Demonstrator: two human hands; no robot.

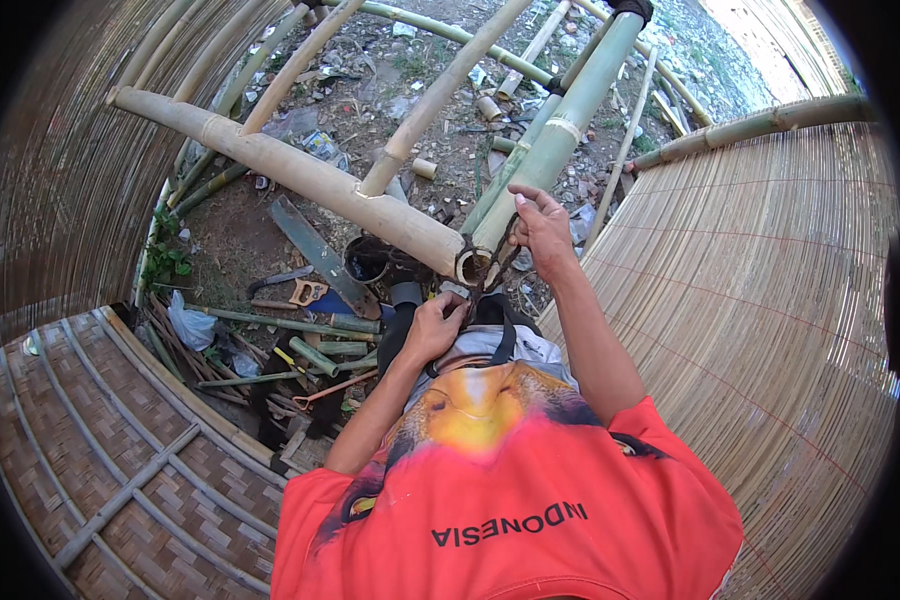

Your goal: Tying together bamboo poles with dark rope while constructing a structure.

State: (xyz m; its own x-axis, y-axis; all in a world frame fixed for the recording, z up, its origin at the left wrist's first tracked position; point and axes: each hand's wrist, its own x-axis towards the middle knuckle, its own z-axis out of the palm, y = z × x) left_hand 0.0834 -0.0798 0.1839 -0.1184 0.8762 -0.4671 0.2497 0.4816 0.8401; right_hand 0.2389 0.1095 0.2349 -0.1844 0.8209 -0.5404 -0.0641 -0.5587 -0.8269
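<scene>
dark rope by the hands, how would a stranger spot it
Follow the tan bamboo beam down to its hollow end beside the green bamboo pole. There, the dark rope runs up to the right hand, thin and blackish, unlike the bamboo.

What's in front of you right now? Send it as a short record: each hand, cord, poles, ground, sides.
Left hand: low, by the cord's lower part; grip unclear
Right hand: fingers curled on dark cord
Cord: at the poles' corner
Poles: pale bamboo pole, open end beside green bamboo pole
Ground: orange-handled saw, cut bamboo pieces
Left side: woven panel
Right side: slatted screen
</scene>
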